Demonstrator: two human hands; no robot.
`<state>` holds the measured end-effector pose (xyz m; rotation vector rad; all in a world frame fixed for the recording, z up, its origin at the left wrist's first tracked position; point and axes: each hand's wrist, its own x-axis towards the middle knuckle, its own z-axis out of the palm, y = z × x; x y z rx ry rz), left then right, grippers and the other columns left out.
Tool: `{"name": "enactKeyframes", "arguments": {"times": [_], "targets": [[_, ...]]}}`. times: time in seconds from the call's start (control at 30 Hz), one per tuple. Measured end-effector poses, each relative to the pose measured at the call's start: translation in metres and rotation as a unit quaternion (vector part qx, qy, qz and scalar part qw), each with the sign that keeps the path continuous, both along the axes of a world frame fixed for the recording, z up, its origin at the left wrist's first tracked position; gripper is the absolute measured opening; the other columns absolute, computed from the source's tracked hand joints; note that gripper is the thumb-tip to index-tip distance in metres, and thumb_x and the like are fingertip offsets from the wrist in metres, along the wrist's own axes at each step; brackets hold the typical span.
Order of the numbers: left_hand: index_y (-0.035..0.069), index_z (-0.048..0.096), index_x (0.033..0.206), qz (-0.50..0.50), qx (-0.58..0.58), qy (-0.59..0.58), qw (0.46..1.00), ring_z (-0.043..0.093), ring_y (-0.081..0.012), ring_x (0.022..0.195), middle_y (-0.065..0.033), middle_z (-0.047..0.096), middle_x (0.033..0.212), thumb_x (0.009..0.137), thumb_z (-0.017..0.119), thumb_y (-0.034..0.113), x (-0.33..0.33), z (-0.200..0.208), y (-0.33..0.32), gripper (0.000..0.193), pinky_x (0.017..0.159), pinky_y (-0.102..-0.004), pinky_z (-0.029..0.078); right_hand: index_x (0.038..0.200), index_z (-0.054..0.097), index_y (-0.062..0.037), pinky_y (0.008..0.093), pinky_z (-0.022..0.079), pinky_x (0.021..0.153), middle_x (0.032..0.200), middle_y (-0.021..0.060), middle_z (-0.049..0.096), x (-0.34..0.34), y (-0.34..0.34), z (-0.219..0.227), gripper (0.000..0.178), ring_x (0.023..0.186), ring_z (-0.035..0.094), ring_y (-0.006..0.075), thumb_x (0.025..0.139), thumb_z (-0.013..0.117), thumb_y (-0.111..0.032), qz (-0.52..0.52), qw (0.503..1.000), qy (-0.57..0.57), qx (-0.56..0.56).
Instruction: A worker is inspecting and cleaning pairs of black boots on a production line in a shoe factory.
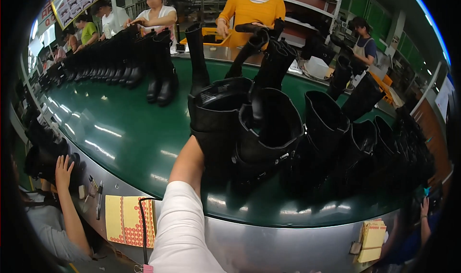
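Observation:
My left forearm (187,165), in a white sleeve (185,225), reaches up from the lower edge to a tall black boot (216,122). The hand itself is hidden behind the boot's shaft, so its fingers do not show. This boot leans, its wide top opening tilted toward me. Right beside it stands another black boot (261,148), its shaft gaping and a buckled strap round it. More black boots (326,124) stand in a row to the right. My right hand is not in view.
A green conveyor table (120,110) with a metal rim (283,246) carries many boots. Yellow cards (127,220), pens (100,201) and a card bundle (372,242) lie on the rim. Across stands a person in orange (252,9); a co-worker's hand (63,172) touches boots at left.

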<state>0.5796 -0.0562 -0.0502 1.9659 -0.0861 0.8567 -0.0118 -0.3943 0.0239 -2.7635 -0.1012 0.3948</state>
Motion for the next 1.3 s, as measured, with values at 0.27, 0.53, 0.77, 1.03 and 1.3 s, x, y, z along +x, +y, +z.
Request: {"name": "enactKeyframes", "arguments": {"times": [0.27,0.53,0.77,1.03,1.3], "targets": [[0.008,0.063,0.123,-0.021,0.013,0.083,0.996,0.054,-0.0296,0.104,-0.0115,0.059,0.111,0.084,0.065,0.016,-0.015,0.003,0.031,0.040,0.092,-0.0372,0.046,0.100,0.069,-0.0074,0.0398,0.045,0.067,0.073,0.0088,0.066,-0.004,-0.007,-0.005,0.033,0.070,0.063,0.0272,0.084,0.073,-0.036,-0.001,1.000,-0.012,0.012],[0.005,0.065,0.120,-0.164,-0.015,0.172,0.971,0.058,-0.0261,0.100,-0.0104,0.063,0.108,0.086,0.062,0.016,0.010,0.030,0.107,0.036,0.089,-0.0354,0.048,0.098,0.065,-0.0098,0.0337,0.040,0.056,0.065,0.0023,0.061,-0.016,0.007,-0.004,0.031,0.057,0.059,0.0201,0.087,0.069,-0.039,0.003,0.966,-0.257,0.017],[0.003,0.067,0.118,-0.178,-0.082,0.198,0.960,0.062,-0.0231,0.097,-0.0095,0.067,0.106,0.087,0.060,0.016,-0.006,0.099,0.164,0.034,0.086,-0.0338,0.050,0.101,0.065,-0.0047,0.0412,0.051,0.065,0.074,0.0108,0.066,-0.072,-0.110,0.040,0.033,0.063,0.063,0.0289,0.087,0.069,-0.034,-0.316,0.852,-0.361,-0.212],[0.003,0.066,0.107,-0.091,-0.220,0.012,0.971,0.056,-0.0081,0.072,0.0001,0.063,0.085,0.087,0.064,0.008,-0.171,0.169,0.083,0.021,0.065,-0.0229,0.047,0.113,0.057,-0.0073,0.0452,0.041,0.077,0.101,0.0098,0.064,-0.055,-0.344,0.022,0.028,0.098,0.061,0.0286,0.087,0.064,-0.014,-0.370,0.802,-0.309,-0.352],[0.005,0.061,0.093,-0.023,-0.093,-0.018,0.995,0.057,-0.0113,0.075,-0.0028,0.061,0.082,0.081,0.063,0.001,-0.358,0.171,-0.046,0.013,0.070,-0.0265,0.048,0.105,0.062,-0.0044,0.0472,0.039,0.101,0.111,0.0119,0.061,-0.056,-0.335,-0.006,0.022,0.110,0.055,0.0301,0.087,0.067,-0.015,-0.321,0.828,-0.377,-0.262]]}}
